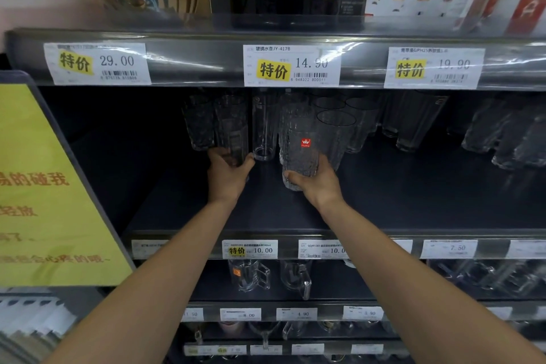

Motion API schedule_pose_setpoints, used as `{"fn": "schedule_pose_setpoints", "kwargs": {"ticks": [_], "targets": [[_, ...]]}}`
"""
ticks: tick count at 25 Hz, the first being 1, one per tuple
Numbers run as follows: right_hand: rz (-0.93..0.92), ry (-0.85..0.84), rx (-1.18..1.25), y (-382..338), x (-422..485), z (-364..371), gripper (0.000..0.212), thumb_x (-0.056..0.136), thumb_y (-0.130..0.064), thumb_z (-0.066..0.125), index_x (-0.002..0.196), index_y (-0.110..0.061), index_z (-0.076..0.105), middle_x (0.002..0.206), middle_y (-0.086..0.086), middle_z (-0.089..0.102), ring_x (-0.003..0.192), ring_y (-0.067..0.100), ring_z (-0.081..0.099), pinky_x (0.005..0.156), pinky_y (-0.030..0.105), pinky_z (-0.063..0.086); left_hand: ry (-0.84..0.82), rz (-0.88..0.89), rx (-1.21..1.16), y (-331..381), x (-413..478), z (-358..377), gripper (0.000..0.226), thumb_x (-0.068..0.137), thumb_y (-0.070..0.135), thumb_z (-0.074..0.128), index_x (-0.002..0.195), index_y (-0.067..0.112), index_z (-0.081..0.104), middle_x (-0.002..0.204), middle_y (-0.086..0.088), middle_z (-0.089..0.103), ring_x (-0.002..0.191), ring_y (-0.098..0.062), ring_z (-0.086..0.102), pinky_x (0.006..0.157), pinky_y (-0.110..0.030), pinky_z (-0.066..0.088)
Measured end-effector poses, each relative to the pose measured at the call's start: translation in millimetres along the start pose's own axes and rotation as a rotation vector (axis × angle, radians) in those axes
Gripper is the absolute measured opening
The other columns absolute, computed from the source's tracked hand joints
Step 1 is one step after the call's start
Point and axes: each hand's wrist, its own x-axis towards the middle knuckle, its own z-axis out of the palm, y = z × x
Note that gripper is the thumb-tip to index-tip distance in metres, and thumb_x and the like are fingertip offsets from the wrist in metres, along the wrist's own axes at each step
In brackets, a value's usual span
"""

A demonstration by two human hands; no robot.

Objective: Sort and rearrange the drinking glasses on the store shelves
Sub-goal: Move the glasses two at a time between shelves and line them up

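Observation:
Both my arms reach into the dark middle shelf (384, 204). My left hand (227, 176) grips the base of a tall clear glass (232, 127) that stands among similar tumblers at the shelf's back. My right hand (316, 183) holds the lower part of a textured glass with a red sticker (300, 139), close to the shelf's middle. Between the two stands a smooth cylindrical glass (264, 130). More clear tumblers (348, 124) crowd behind the textured one.
Further glasses (413, 121) and blurred ones (517, 142) line the shelf's right side. Price tags (291, 65) hang on the shelf rail above. Handled glass mugs (251, 275) stand on the shelf below. A yellow sign (44, 186) juts out at left.

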Motion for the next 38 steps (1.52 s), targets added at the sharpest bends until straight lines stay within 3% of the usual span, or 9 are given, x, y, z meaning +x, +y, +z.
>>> {"fn": "schedule_pose_setpoints", "kwargs": {"ticks": [3, 8, 14, 17, 22, 25, 28, 33, 38], "targets": [[0.013, 0.002, 0.005, 0.4, 0.4, 0.6, 0.072, 0.075, -0.03, 0.087, 0.136, -0.016, 0.05, 0.13, 0.002, 0.06, 0.12, 0.018, 0.057, 0.1, 0.025, 0.044, 0.002, 0.02, 0.006, 1.4, -0.3, 0.6, 0.048, 0.083, 0.023, 0.08, 0.109, 0.017, 0.04, 0.083, 0.011, 0.059, 0.054, 0.02, 0.057, 0.043, -0.006, 0.043], [0.05, 0.036, -0.004, -1.0, -0.3, 2.1, 0.081, 0.074, -0.034, 0.087, 0.14, -0.013, 0.044, 0.133, 0.004, 0.061, 0.118, 0.018, 0.057, 0.088, 0.018, 0.039, -0.007, 0.003, 0.002, 3.0, -2.2, 0.1, 0.049, 0.083, 0.026, 0.079, 0.111, 0.017, 0.04, 0.084, 0.011, 0.06, 0.055, 0.01, 0.06, 0.043, -0.008, 0.044], [0.065, 0.042, -0.01, -1.2, -0.1, 2.8, 0.075, 0.075, -0.035, 0.086, 0.135, -0.015, 0.047, 0.13, 0.003, 0.062, 0.116, 0.018, 0.058, 0.087, 0.018, 0.039, -0.005, 0.009, 0.02, 4.8, -4.0, -1.1, 0.049, 0.083, 0.025, 0.079, 0.111, 0.016, 0.04, 0.083, 0.012, 0.057, 0.058, 0.024, 0.055, 0.044, -0.002, 0.04], [0.086, 0.023, -0.012, -3.6, -0.3, 0.7, 0.079, 0.073, -0.038, 0.087, 0.136, -0.015, 0.046, 0.131, 0.002, 0.061, 0.111, 0.014, 0.057, 0.088, 0.018, 0.039, -0.012, -0.007, 0.02, 7.2, -4.8, -2.6, 0.05, 0.082, 0.027, 0.08, 0.112, 0.017, 0.041, 0.085, 0.012, 0.057, 0.063, 0.011, 0.061, 0.044, -0.004, 0.041], [0.148, -0.116, -0.095, -3.1, -6.4, -24.9, 0.099, 0.067, -0.055, 0.086, 0.144, -0.015, 0.038, 0.133, -0.003, 0.057, 0.125, 0.016, 0.054, 0.095, 0.021, 0.04, -0.139, -0.063, 0.083, 14.2, -5.0, -11.7, 0.05, 0.081, 0.027, 0.082, 0.11, 0.012, 0.044, 0.085, 0.007, 0.056, 0.073, -0.002, 0.056, 0.043, -0.014, 0.046], [0.121, -0.095, -0.32, 3.3, -20.1, -58.2, 0.069, 0.074, -0.059, 0.078, 0.127, -0.021, 0.055, 0.11, -0.009, 0.062, 0.113, 0.014, 0.059, 0.086, 0.02, 0.041, -0.243, -0.067, 0.123, 17.6, -11.6, -19.3, 0.038, 0.084, 0.02, 0.08, 0.104, 0.007, 0.05, 0.077, 0.0, 0.058, 0.063, -0.004, 0.058, 0.036, -0.014, 0.041], [-0.008, -0.097, -0.629, 13.9, -36.2, -97.3, 0.048, 0.082, -0.059, 0.07, 0.107, -0.018, 0.07, 0.102, -0.002, 0.067, 0.106, 0.019, 0.063, 0.088, 0.027, 0.048, -0.33, -0.054, 0.164, 26.1, -26.4, -28.1, 0.029, 0.084, 0.024, 0.079, 0.092, 0.01, 0.056, 0.077, 0.0, 0.062, 0.065, -0.007, 0.059, 0.05, -0.015, 0.041], [-0.192, -0.186, -1.015, 38.3, -62.0, -166.9, 0.064, 0.094, -0.069, 0.036, 0.131, -0.023, 0.06, 0.133, 0.001, 0.06, 0.125, 0.022, 0.05, 0.103, 0.04, 0.04, -0.346, -0.044, 0.032, 50.2, -71.9, -29.0, 0.028, 0.08, 0.028, 0.082, 0.093, 0.015, 0.06, 0.077, 0.004, 0.074, 0.07, -0.003, 0.068, 0.062, -0.017, 0.045], [-0.255, -0.348, -1.127, 51.6, -60.5, -231.8, 0.093, 0.082, -0.081, 0.003, 0.151, -0.031, 0.038, 0.161, -0.004, 0.032, 0.145, 0.016, 0.029, 0.116, 0.043, 0.026, -0.439, -0.001, 0.007, 83.5, -119.6, 22.1, 0.062, 0.052, 0.052, 0.084, 0.096, 0.017, 0.059, 0.079, 0.009, 0.076, 0.072, -0.003, 0.072, 0.066, -0.021, 0.047]]}}
